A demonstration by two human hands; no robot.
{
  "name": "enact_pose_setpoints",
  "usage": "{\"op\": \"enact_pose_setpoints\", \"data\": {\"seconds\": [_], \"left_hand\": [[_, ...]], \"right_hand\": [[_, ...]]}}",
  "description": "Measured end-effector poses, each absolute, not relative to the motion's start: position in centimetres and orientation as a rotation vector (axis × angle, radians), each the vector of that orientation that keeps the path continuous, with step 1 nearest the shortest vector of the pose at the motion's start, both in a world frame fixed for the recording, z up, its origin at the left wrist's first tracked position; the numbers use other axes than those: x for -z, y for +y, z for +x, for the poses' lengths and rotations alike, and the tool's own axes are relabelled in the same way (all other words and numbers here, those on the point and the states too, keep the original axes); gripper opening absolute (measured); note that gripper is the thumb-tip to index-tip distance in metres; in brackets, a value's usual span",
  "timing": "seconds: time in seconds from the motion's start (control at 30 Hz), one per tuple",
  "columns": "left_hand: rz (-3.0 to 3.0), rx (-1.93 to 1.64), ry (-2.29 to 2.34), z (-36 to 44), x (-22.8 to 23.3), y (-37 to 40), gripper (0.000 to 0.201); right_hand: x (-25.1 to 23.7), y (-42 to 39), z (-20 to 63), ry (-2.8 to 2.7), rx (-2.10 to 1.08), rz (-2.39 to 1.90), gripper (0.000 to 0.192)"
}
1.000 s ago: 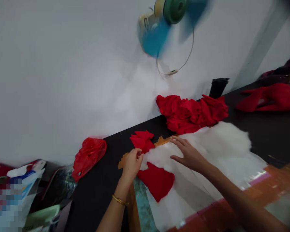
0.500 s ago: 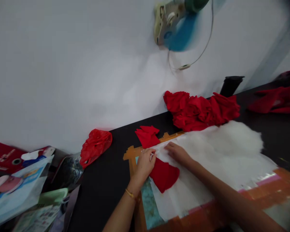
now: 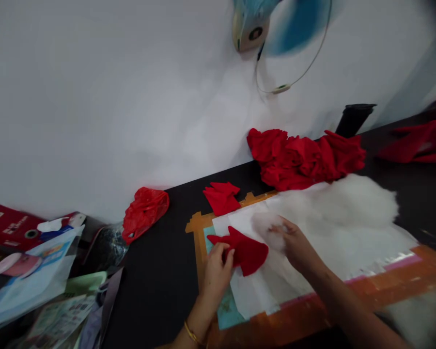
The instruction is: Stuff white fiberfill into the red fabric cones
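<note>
A red plastic bag lies at the left of the black worktop. The left hand has its grip closed on a red fabric piece over white sheets. The right hand pinches a tuft of white stuffing beside it.

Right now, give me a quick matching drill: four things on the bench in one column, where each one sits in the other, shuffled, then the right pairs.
Things:
1. red fabric piece
2. white stuffing tuft
3. red plastic bag
4. heap of red pieces

Places:
A. against the wall, beyond the big white stuffing pile
B. at the right hand fingertips
C. held by the left hand
D. on the black table, left of the taped mat

Pairs: 1-C, 2-B, 3-D, 4-A
</note>
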State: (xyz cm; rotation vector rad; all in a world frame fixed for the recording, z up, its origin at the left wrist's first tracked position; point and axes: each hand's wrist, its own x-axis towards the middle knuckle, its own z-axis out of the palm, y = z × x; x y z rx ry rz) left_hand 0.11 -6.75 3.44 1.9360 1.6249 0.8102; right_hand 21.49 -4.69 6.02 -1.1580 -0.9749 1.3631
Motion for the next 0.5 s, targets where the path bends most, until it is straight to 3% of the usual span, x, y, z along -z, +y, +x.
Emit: {"op": "enact_pose_setpoints", "data": {"seconds": [0.17,0.3,0.4,0.5], "left_hand": [[1.798,-1.156,1.562,-0.2,-4.7,-7.0,0.017],[1.702,-1.313,1.603,0.6,-5.5,-7.3,0.017],[1.845,-1.295,1.541,1.3,-5.9,-7.5,0.018],[2.033,-1.189,1.506,2.0,-6.1,-8.1,0.020]], "right_hand": [[-4.7,-6.1,16.8,-0.971,-1.460,-0.995,0.035],[-2.2,-6.1,14.5,-1.404,-1.092,-1.094,0.024],[-1.1,-5.6,14.0,-1.584,-0.921,-1.103,0.018],[-1.3,-5.4,13.8,-1.443,-1.077,-1.086,0.020]]}}
